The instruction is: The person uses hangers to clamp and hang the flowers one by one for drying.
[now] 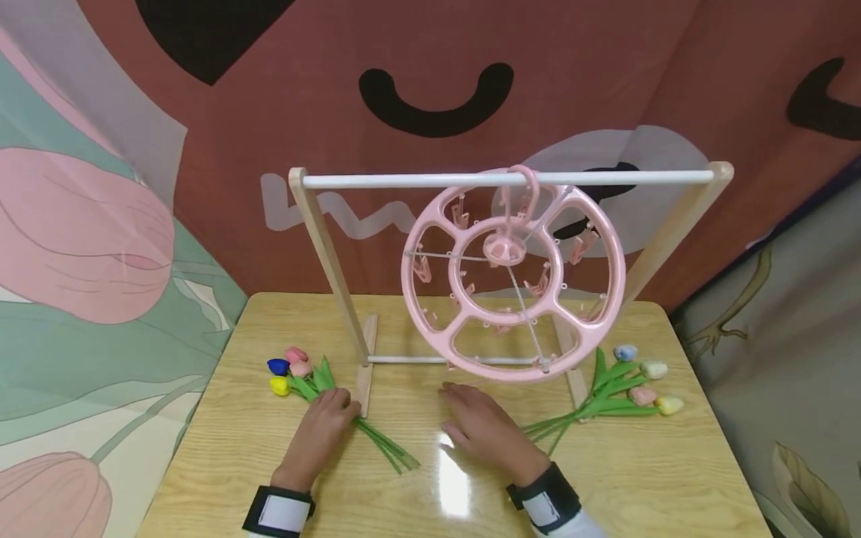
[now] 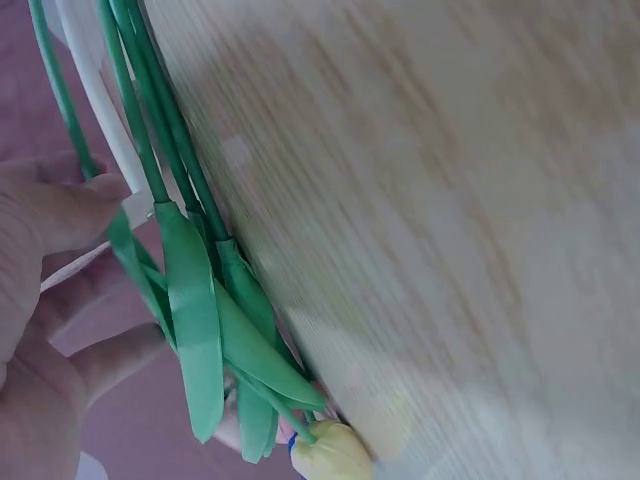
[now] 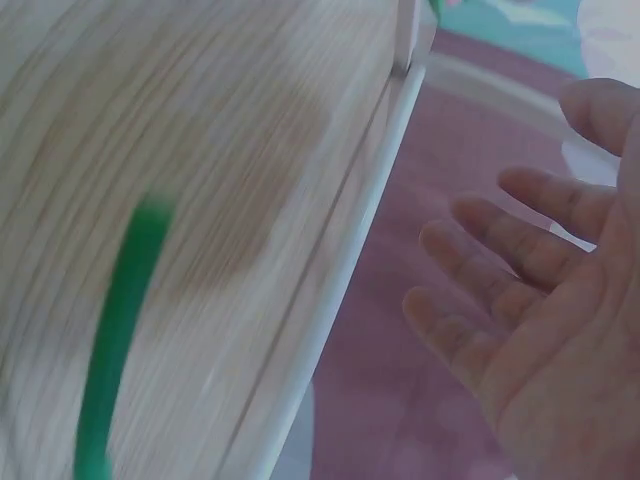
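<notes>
Head view: left hand (image 1: 321, 433) rests on the green stems of the artificial tulip bunch (image 1: 304, 377) at seven o'clock of the pink round plastic peg hanger (image 1: 513, 273); right hand (image 1: 486, 432) hovers flat. Left wrist view: fingers (image 2: 60, 210) pinch those stems against the pale wooden table (image 2: 440, 200). Right wrist view: right fingers (image 3: 500, 255) are spread, holding nothing.

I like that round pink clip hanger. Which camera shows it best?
The head view: the pink clip hanger hangs whole from the white rail, with ring and clips all visible. Neither wrist view shows it, only table, stems and fingers.
</notes>
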`<state>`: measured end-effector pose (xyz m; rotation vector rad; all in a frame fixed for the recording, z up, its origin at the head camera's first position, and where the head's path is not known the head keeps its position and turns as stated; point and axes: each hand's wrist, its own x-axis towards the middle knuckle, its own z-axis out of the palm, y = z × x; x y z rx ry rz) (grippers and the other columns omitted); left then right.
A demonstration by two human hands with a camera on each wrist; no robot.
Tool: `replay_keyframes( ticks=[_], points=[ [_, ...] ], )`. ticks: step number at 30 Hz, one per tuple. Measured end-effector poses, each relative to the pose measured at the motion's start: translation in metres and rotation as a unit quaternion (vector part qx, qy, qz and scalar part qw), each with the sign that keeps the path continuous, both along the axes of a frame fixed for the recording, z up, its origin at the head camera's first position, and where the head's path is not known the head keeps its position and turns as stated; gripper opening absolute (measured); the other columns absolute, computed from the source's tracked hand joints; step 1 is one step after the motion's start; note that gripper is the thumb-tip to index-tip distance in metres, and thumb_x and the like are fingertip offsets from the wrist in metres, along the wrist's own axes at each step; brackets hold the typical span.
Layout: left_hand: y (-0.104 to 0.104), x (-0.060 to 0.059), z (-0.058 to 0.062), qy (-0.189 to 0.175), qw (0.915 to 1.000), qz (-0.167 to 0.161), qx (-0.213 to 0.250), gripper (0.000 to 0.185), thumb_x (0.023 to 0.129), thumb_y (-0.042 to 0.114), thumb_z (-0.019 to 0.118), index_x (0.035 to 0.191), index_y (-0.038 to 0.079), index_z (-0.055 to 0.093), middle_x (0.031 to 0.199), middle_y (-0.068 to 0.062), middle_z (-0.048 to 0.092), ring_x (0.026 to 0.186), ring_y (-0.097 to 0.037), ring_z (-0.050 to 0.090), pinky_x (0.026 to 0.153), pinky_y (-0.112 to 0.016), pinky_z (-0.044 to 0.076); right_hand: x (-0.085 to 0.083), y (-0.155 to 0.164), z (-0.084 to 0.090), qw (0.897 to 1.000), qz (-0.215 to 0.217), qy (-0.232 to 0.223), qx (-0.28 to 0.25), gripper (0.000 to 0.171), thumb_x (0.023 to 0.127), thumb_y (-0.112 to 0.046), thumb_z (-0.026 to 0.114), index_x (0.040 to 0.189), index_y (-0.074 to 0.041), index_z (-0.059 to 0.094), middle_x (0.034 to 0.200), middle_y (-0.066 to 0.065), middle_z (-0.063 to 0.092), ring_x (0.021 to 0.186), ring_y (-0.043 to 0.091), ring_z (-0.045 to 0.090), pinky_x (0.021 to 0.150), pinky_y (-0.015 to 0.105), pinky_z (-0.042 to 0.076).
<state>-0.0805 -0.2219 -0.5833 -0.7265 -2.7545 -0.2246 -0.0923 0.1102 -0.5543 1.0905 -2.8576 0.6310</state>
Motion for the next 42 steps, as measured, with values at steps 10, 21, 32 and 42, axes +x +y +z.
replay_keyframes(
  ticks=[10, 21, 32, 42],
  points=[
    [0.018, -0.006, 0.011, 0.027, 0.9993, -0.025, 0.009, 0.030, 0.082, -0.008, 0.074, 0.102, 0.014, 0.071, 0.098, -0.005, 0.058, 0.099, -0.028, 0.059, 0.094, -0.059, 0.058, 0.006, -0.027, -0.003, 0.999, 0.050, -0.001, 0.014, 0.054, 0.107, -0.038, 0.056, 0.150, -0.008, 0.049, 0.143, 0.011, 0.062, 0.128, 0.024, 0.063, 0.107, 0.040, 0.056],
    [0.042, -0.002, 0.035, 0.056, 0.9972, -0.048, 0.012, 0.028, 0.083, -0.007, 0.073, 0.104, 0.010, 0.072, 0.098, -0.006, 0.059, 0.095, -0.027, 0.059, 0.096, -0.048, 0.059, 0.007, -0.023, 0.001, 0.996, 0.018, 0.075, -0.044, 0.021, 0.097, -0.017, 0.072, 0.118, -0.015, 0.073, 0.104, -0.005, 0.077, 0.092, 0.010, 0.073, 0.082, 0.026, 0.063],
    [0.049, -0.001, 0.063, 0.144, 0.9840, -0.059, 0.087, 0.019, 0.098, -0.006, 0.054, 0.109, 0.000, 0.068, 0.109, -0.016, 0.067, 0.100, -0.029, 0.067, 0.087, -0.039, 0.063, 0.005, -0.007, 0.007, 0.944, 0.039, 0.120, -0.304, 0.027, 0.097, -0.011, 0.070, 0.122, 0.000, 0.068, 0.096, 0.007, 0.077, 0.077, 0.011, 0.071, 0.072, 0.011, 0.059],
    [0.069, 0.002, 0.083, 0.168, 0.9336, -0.073, 0.308, 0.019, 0.107, 0.009, 0.054, 0.104, -0.003, 0.069, 0.102, -0.011, 0.069, 0.091, -0.024, 0.070, 0.086, -0.022, 0.061, 0.004, -0.009, 0.016, 0.966, 0.027, 0.101, -0.236, 0.048, 0.094, -0.020, 0.074, 0.137, -0.004, 0.061, 0.136, 0.011, 0.066, 0.122, 0.026, 0.064, 0.107, 0.035, 0.055]
  ],
)
